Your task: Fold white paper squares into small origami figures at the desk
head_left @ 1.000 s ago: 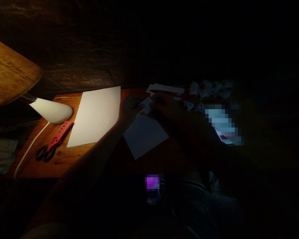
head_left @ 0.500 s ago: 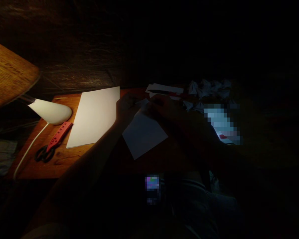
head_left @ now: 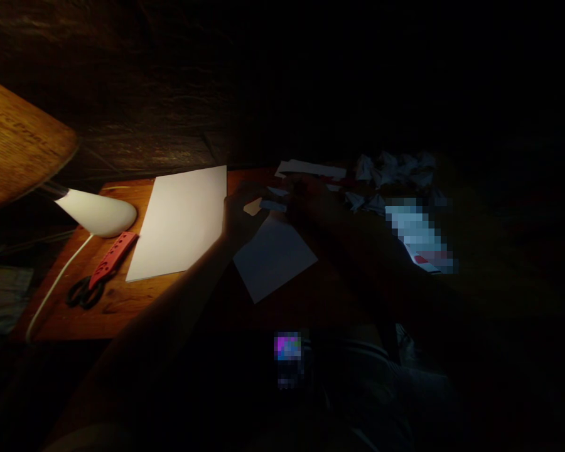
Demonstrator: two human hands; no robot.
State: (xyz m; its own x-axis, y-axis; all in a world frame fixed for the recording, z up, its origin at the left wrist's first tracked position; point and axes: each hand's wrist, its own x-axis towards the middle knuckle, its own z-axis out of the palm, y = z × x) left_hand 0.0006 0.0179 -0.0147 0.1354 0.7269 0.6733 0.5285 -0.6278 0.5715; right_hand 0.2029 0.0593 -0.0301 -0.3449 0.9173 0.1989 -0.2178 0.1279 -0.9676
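Over the back of the dark tabletop, a small folded piece of white paper point(head_left: 274, 202) is held between my two hands. My left hand point(head_left: 242, 210) pinches its left side, thumb and fingers making a loop with a lit gap inside. My right hand point(head_left: 311, 198) is closed at the paper's right side; its fingertips are mostly lost in shadow. Beneath them a square sheet of white paper point(head_left: 275, 260) lies on the wood with one corner towards me. The far corner of that sheet is covered by my hands.
A lamp point(head_left: 101, 212) stands at the left beside black-handled scissors point(head_left: 94, 279) in a red cover and a stack of white paper point(head_left: 181, 226). Paper strips point(head_left: 315, 168) lie behind my hands. Several folded paper shapes point(head_left: 395, 169) and a lit, blurred-out screen point(head_left: 417, 232) are at the right.
The folded paper between my hands has turned and now shows a flatter, wider face. My left fingers have spread into a loop around a gap. The sheet below stays about where it was.
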